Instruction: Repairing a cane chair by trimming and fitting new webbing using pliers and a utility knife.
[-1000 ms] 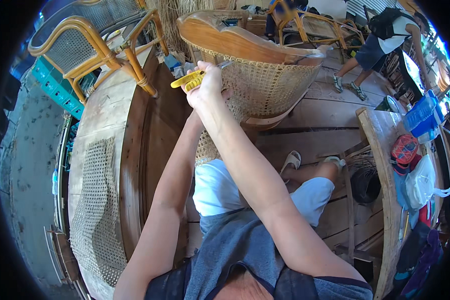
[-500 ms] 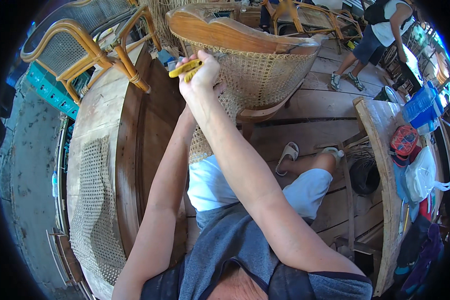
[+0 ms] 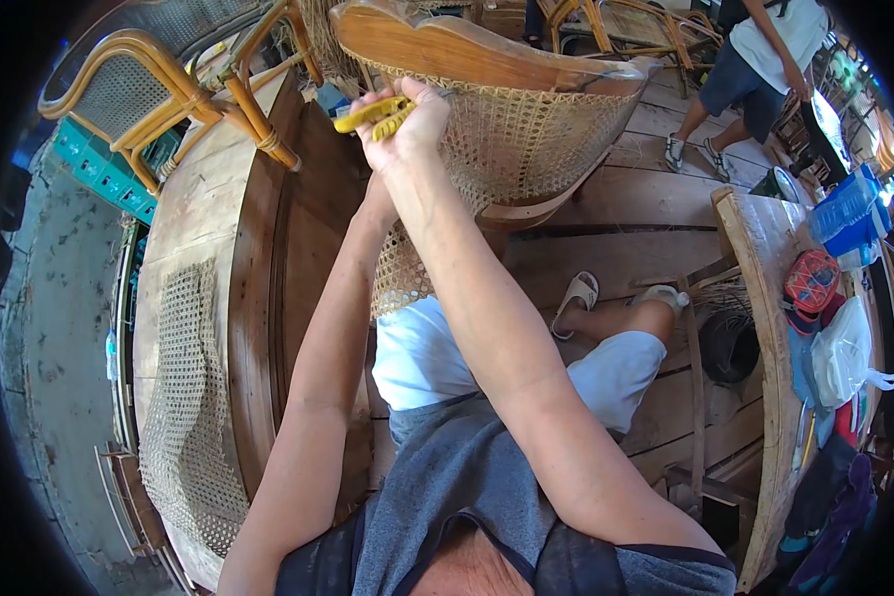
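Near the top centre of the frame, left of the middle, a yellow-handled tool (image 3: 348,122) sits in the right hand (image 3: 407,127), whose fingers are closed around it, the handle end pointing left. The left hand is hidden behind the right wrist, so what it grips, or whether it is closed at all, cannot be told; the left forearm (image 3: 323,348) rises toward that spot from the lower left. Just right of the tool, woven cane (image 3: 536,144) spreads below a curved wooden rail (image 3: 477,55), and a strip of the weave reaches down to the person's white shorts (image 3: 417,363). At the left of the frame, a loose cane sheet (image 3: 189,377) lies on a wooden platform (image 3: 184,228), with a rattan armchair (image 3: 134,94) at the upper left, above a teal crate (image 3: 94,164). At the right stands a wooden bench (image 3: 740,228) bearing a blue container (image 3: 844,214), a red round item (image 3: 812,281) and a white plastic bag (image 3: 842,343). Another person (image 3: 740,94) stands at the upper right.
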Action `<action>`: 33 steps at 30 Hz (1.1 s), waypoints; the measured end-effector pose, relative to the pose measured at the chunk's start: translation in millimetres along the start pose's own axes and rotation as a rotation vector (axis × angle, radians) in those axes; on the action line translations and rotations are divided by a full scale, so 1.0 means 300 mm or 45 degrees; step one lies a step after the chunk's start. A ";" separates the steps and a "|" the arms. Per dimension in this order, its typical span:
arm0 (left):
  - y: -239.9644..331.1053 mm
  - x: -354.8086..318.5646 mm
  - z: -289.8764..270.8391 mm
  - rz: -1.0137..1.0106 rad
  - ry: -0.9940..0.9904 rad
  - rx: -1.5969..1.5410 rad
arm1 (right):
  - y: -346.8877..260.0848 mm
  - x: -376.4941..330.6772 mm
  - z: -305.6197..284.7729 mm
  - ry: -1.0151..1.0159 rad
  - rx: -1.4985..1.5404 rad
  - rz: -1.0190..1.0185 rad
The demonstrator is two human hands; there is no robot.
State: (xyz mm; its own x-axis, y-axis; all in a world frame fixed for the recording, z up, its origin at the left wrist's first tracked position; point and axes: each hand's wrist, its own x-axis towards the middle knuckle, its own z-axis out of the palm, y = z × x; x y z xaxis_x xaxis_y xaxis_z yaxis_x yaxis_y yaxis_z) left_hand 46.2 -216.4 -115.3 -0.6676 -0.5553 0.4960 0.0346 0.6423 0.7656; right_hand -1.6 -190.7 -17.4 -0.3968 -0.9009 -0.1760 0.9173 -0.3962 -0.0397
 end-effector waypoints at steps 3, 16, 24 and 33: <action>-0.003 0.000 0.006 0.040 0.024 0.057 | 0.001 -0.041 -0.052 -0.131 -0.077 -0.042; 0.045 -0.086 0.046 0.186 0.079 0.253 | -0.058 -0.171 -0.028 0.022 -0.402 0.081; 0.157 -0.080 0.032 -0.119 -0.089 0.413 | -0.114 -0.021 0.007 0.058 -0.090 -0.024; 0.133 -0.086 0.036 0.097 -0.003 0.389 | -0.132 -0.088 0.001 0.053 -0.147 0.040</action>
State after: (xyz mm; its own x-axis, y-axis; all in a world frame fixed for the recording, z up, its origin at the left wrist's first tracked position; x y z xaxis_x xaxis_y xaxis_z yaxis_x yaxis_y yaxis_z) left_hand 56.8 -170.9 -101.9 -0.6736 -0.4985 0.5457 -0.1402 0.8111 0.5679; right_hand -27.5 -151.2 -10.9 -0.3680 -0.9035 -0.2198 0.9281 -0.3425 -0.1461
